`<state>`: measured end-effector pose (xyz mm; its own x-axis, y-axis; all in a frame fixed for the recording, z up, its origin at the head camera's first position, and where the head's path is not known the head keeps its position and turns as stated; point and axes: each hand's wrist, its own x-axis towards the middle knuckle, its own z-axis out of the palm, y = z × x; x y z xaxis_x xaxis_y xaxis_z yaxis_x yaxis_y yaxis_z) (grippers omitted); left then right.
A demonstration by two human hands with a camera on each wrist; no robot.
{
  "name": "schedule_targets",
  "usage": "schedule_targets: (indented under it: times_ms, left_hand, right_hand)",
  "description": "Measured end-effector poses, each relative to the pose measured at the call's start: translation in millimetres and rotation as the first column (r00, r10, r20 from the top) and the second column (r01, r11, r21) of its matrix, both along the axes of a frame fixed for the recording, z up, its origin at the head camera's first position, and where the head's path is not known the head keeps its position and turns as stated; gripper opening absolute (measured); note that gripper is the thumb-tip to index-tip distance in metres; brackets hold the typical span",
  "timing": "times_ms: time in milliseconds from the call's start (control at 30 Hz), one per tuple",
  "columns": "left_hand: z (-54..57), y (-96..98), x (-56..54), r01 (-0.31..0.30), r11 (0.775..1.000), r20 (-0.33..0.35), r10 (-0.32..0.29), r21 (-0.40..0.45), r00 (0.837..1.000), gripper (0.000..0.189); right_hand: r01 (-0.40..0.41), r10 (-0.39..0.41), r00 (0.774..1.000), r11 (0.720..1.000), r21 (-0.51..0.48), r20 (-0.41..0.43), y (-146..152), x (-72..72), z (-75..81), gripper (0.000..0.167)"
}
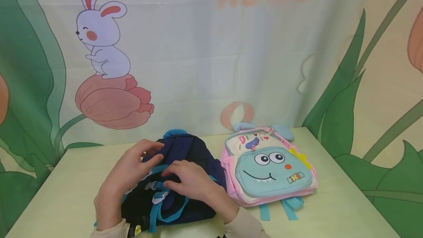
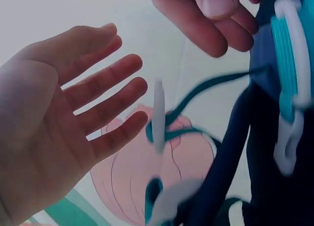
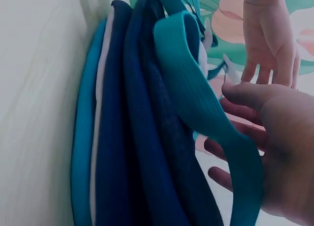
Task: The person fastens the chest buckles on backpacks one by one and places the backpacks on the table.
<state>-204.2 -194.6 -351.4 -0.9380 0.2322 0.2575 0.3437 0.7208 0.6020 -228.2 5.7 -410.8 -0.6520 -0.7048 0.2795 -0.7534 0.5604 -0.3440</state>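
Observation:
A navy backpack [image 1: 201, 150] with turquoise straps lies on the table with its strap side up. My left hand [image 1: 132, 166] is over its left part, fingers loosely bent and grasping nothing. In the left wrist view, the left hand [image 2: 83, 98] has its fingers apart beside a dangling strap with a white buckle [image 2: 158, 118]. My right hand [image 1: 193, 181] hovers over the middle of the backpack, its fingers relaxed near white strap buckles [image 1: 159, 197]. A loose turquoise strap [image 3: 201, 93] loops in front of the right hand [image 3: 279, 142] in the right wrist view.
To the right lies a pink and light-blue backpack [image 1: 274, 175] with a smiling cartoon face, right beside the navy one. Two turquoise strap ends [image 1: 264, 212] stick out below it. A printed curtain [image 1: 185, 65] hangs behind the pale table [image 1: 340, 194].

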Motion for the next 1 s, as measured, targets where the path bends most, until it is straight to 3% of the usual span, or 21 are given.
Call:
schedule_targets:
  times_ms: [167,333,500,633,733,1000]
  left_hand:
    - [-2.5,-17.8,1.5,-0.017,1.0,0.02,0.017,-0.005,1.0,0.043]
    - [-0.3,-29.2,2.9,-0.009,1.0,0.153,0.006,0.017,0.988,0.057]
    - [-2.6,-31.9,4.0,0.012,0.999,0.332,-0.021,0.03,0.943,0.066]
    - [-7.7,-27.4,1.5,0.028,0.998,0.425,-0.049,0.055,0.904,0.071]
    - [-11.4,-26.1,-0.7,0.023,0.999,0.464,-0.044,0.049,0.885,0.071]
    - [-11.0,-18.5,-4.7,0.008,1.0,0.461,-0.004,-0.006,0.887,0.047]
  right_hand:
    - [0.018,-0.017,0.999,1.0,0.014,-0.043,-16,3.4,-5.1,0.027]
    - [0.1,-0.09,0.992,0.988,0.119,-0.093,-30,10.3,-13.0,0.035]
    - [0.176,-0.161,0.983,0.966,0.192,-0.09,-36,14.0,-19.6,0.04]
    - [0.206,-0.19,0.978,0.952,0.227,-0.089,-31,11.2,-21.3,0.036]
    - [0.208,-0.192,0.978,0.947,0.247,-0.087,-28,7.8,-23.3,0.031]
    - [0.147,-0.128,0.988,0.955,0.259,-0.091,-14,-2.1,-19.7,0.018]
